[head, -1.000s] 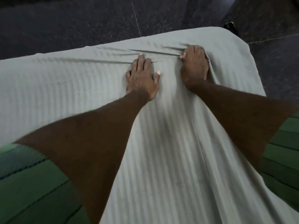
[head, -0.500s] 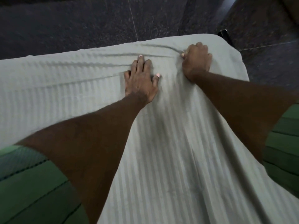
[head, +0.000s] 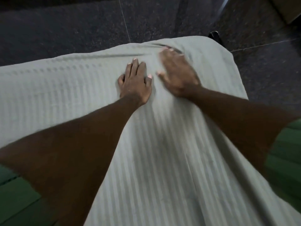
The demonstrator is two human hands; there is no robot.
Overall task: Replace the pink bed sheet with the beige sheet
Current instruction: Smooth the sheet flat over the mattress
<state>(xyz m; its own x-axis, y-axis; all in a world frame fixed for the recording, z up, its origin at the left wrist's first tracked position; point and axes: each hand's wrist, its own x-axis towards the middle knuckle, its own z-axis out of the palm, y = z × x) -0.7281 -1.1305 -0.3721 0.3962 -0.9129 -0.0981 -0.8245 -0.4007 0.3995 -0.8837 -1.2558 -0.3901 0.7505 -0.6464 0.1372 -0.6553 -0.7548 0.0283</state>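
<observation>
Releasing its earlier pinch, the right hand (head: 178, 75) is now sliding blurred and open-fingered across the beige sheet (head: 162, 160) at upper centre. Beside it, the left hand (head: 135, 82) is pressing flat, fingers straight, as the sheet is covering the frame's middle.

Beyond the bed I lean over, the floor (head: 81, 26) is dark speckled stone, laid in large tiles with thin pale grout lines (head: 124, 18) running away from me and across to the right. A small black object (head: 214, 35) sits on the floor at the bed's far corner. A tan furniture edge (head: 288, 8) shows top right. Light is dim.
</observation>
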